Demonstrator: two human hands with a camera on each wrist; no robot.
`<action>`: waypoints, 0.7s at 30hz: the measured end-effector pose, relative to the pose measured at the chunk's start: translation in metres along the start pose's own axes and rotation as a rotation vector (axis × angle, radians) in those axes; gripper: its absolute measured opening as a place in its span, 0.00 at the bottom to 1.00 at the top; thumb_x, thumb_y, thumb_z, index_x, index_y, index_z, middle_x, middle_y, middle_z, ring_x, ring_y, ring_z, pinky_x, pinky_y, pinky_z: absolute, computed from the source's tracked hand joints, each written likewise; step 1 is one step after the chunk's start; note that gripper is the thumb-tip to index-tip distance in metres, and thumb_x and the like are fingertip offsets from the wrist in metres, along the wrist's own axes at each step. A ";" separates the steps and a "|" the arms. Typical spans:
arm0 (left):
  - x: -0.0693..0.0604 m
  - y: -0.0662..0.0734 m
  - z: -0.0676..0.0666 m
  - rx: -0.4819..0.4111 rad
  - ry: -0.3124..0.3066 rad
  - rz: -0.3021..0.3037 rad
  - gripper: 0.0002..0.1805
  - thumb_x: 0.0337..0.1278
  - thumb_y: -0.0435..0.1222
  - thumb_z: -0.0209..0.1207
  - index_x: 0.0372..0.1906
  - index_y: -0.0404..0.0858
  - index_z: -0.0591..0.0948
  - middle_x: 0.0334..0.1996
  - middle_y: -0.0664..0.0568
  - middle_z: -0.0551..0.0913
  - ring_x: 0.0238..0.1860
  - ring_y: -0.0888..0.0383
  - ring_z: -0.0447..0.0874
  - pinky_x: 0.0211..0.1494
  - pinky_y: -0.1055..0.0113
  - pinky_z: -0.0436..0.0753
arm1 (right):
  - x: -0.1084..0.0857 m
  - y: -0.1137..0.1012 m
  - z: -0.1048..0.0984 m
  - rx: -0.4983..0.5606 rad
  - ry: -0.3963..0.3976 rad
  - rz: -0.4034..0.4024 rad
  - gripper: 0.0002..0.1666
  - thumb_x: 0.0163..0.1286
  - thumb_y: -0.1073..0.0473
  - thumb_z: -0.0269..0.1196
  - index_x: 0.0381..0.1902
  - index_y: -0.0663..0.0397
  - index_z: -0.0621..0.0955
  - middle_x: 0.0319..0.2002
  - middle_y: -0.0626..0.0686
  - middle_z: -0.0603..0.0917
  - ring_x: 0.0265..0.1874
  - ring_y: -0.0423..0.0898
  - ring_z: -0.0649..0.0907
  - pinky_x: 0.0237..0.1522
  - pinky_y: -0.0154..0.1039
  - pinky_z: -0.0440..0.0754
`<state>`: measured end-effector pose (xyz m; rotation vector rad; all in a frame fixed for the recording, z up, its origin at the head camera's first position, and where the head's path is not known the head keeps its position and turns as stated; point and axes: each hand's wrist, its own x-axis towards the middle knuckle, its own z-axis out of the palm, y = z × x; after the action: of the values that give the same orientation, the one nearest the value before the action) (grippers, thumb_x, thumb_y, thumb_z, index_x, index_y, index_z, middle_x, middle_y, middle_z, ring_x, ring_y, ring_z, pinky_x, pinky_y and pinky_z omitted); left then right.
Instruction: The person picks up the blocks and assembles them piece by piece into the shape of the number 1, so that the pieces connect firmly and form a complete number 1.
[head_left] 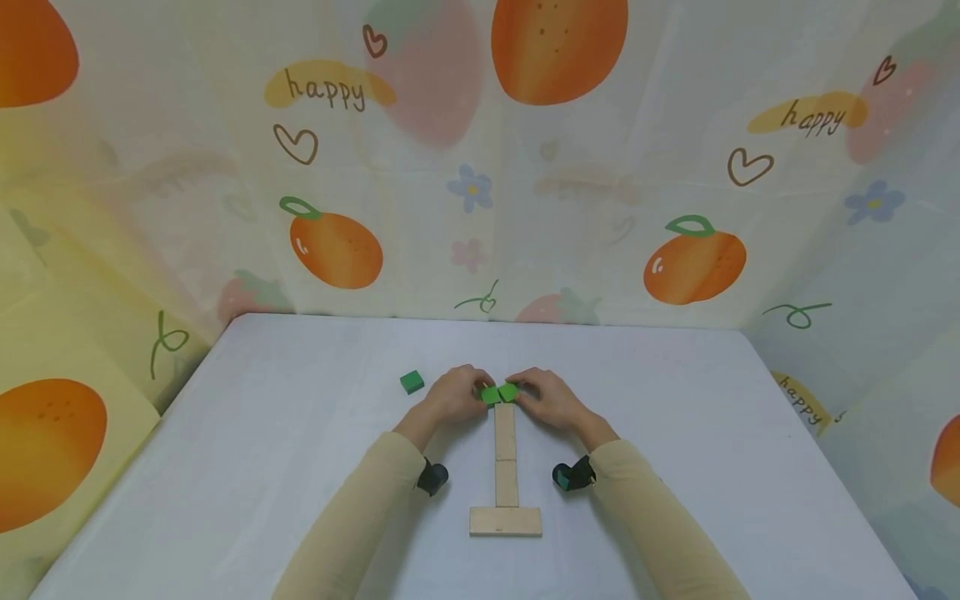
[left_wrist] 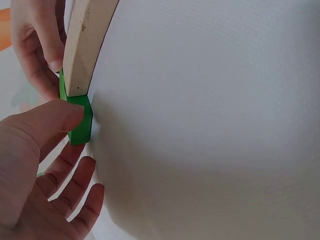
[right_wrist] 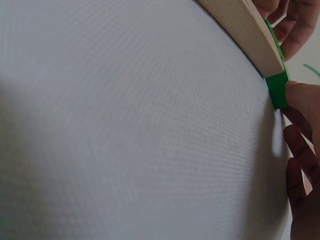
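Two light green blocks sit side by side, tilted, at the far end of a column of wooden blocks. My left hand (head_left: 459, 394) pinches the left green block (head_left: 491, 396); in the left wrist view the thumb lies on its near side (left_wrist: 82, 129). My right hand (head_left: 553, 400) pinches the right green block (head_left: 508, 392), its thumb against the block's side (right_wrist: 277, 92) in the right wrist view. The far wooden block (head_left: 506, 432) touches the green pair. A second wooden block (head_left: 507, 483) continues the column toward me, ending at a crosswise wooden block (head_left: 506, 522).
A darker green block (head_left: 412, 382) lies alone left of my left hand. The white-covered table (head_left: 300, 433) ends at the back against a patterned cloth (head_left: 555, 208). Dark wrist cameras (head_left: 432, 477) hang below both sleeves, beside the column.
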<state>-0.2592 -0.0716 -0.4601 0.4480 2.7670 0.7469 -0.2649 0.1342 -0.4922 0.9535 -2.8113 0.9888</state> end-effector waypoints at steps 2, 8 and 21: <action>0.000 0.000 0.000 0.008 0.002 0.011 0.21 0.45 0.35 0.63 0.50 0.42 0.79 0.43 0.50 0.79 0.41 0.57 0.75 0.47 0.61 0.75 | -0.001 -0.001 0.000 -0.006 0.003 0.008 0.19 0.63 0.61 0.59 0.52 0.56 0.77 0.49 0.55 0.80 0.52 0.52 0.77 0.55 0.49 0.70; 0.000 -0.001 -0.001 0.014 0.013 0.020 0.23 0.44 0.35 0.64 0.51 0.41 0.79 0.43 0.50 0.79 0.41 0.57 0.75 0.47 0.61 0.75 | 0.000 -0.001 0.001 -0.008 0.006 0.018 0.18 0.63 0.60 0.59 0.52 0.56 0.78 0.49 0.54 0.81 0.53 0.52 0.77 0.56 0.49 0.70; 0.000 -0.001 0.000 0.016 -0.006 0.009 0.20 0.45 0.34 0.64 0.48 0.42 0.80 0.43 0.50 0.79 0.40 0.57 0.73 0.47 0.61 0.74 | 0.000 0.002 0.001 0.009 0.001 0.009 0.18 0.63 0.61 0.59 0.52 0.57 0.78 0.50 0.55 0.80 0.53 0.52 0.76 0.57 0.48 0.69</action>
<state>-0.2597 -0.0722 -0.4602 0.4651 2.7693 0.7252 -0.2655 0.1347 -0.4942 0.9415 -2.8150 1.0030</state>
